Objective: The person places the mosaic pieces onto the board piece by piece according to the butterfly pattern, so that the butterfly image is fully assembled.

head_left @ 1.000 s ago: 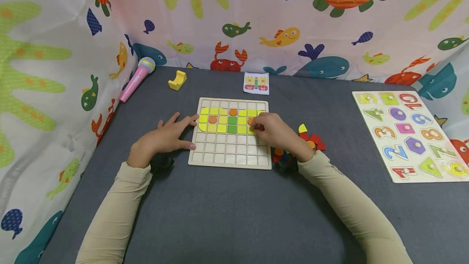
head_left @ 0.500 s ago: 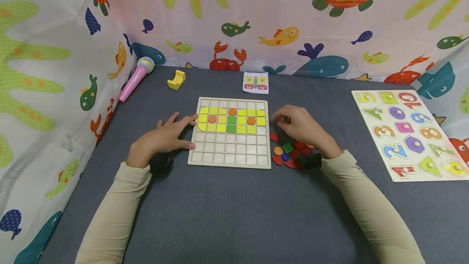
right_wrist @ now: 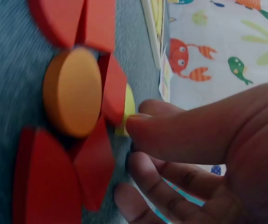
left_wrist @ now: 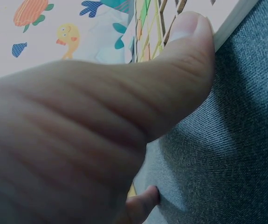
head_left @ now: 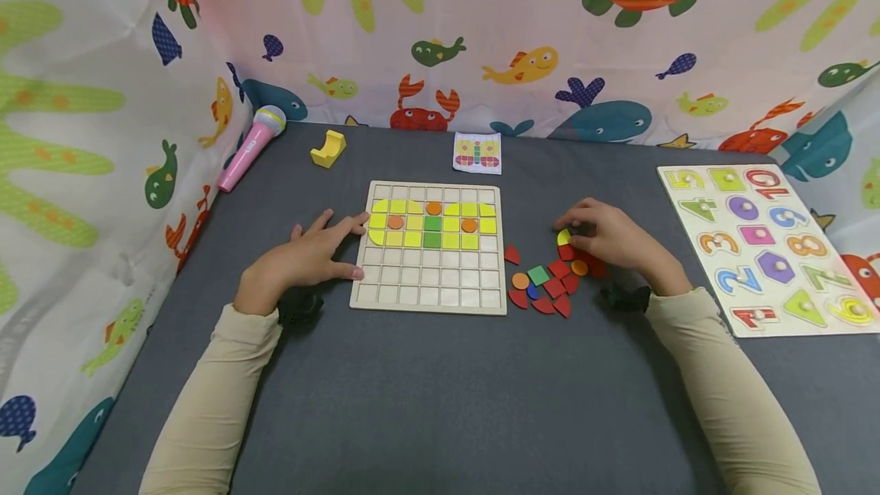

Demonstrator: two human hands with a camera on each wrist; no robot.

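Note:
A wooden grid board [head_left: 426, 300] bears yellow, green and orange tiles in its upper rows. Along its left edge rests my left hand [head_left: 299, 254], with the thumb [left_wrist: 189, 46] and fingertips against the rim. My right hand [head_left: 615, 239] is over the right side of the loose tile pile, where thumb and forefinger pinch a yellow quarter-circle tile [head_left: 564, 237]. Close beside it in the right wrist view lie red tiles [right_wrist: 114, 93] and an orange round tile [right_wrist: 73, 93]. Part of the pile is hidden under the right hand.
Loose tiles, among them a green square [head_left: 538, 275], lie right of the board. Behind it are a picture card [head_left: 477, 153] and a yellow arched block [head_left: 328, 149]. A pink toy microphone [head_left: 250, 147] leans at left; a number puzzle board [head_left: 777, 250] lies at right.
The right hand has left the board's right side and moved right to the pile's yellow tile, uncovering other loose tiles. The left hand stays at the board's edge.

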